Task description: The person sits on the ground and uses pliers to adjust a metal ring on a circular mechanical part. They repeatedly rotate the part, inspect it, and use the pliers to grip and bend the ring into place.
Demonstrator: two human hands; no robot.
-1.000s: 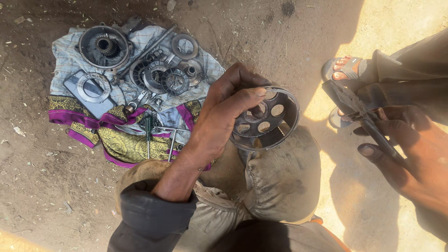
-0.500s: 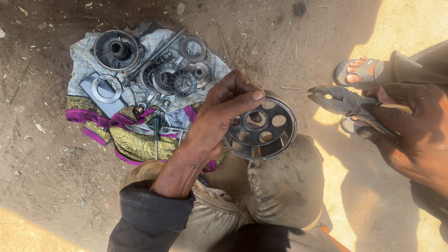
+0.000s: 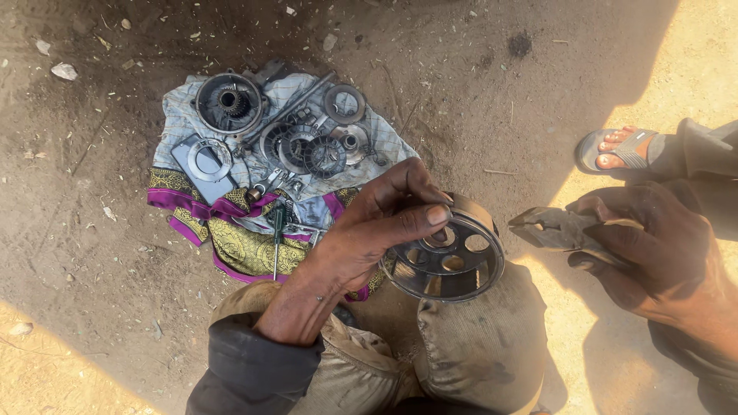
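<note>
Gripped by the rim, the round dark metal drum with cut-out holes in its face (image 3: 446, 257) sits in the left hand (image 3: 369, 230), thumb over the near edge and fingers curled behind, the part resting on the person's raised knee in dusty khaki trousers (image 3: 477, 346). Over the last second the drum has tipped so its holed face now looks more squarely up at the camera, and the right hand (image 3: 653, 253), closed around greasy metal pliers (image 3: 557, 229), has swung in from the side until the nose sits just beside the drum's rim, not touching; by my reading the tool is being lined up on the part. No packages, labels or signs are visible: only a patterned cloth with purple and gold border (image 3: 231, 238) on the dirt, spread with grey round metal engine parts (image 3: 296, 127) and a green-handled screwdriver (image 3: 277, 230). A sandalled foot (image 3: 619, 150) stands near the right hand.
</note>
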